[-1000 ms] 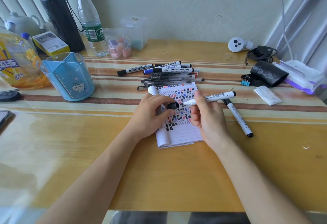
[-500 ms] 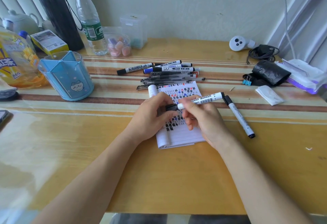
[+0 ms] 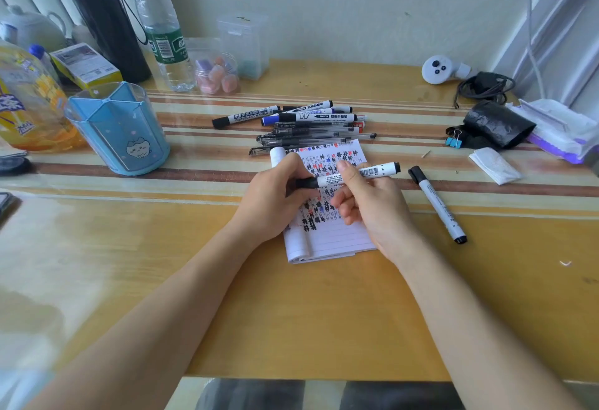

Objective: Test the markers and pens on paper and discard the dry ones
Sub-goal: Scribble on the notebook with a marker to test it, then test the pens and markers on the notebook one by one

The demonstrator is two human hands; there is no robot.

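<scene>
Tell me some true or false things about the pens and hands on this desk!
1. The left hand and the right hand both hold one marker over the notepad. True.
2. The blue pen cup lies on its side. False: it stands upright.
3. A lone marker lies on the table, right of the notepad. True.
4. The notepad page is blank. False: black, red and blue marks cover its upper part.
5. The pile of pens lies nearer the person than the notepad. False: it lies on the notepad's far side.

Cap (image 3: 306,183) back on marker (image 3: 376,170) vs. off 1 s ago
</scene>
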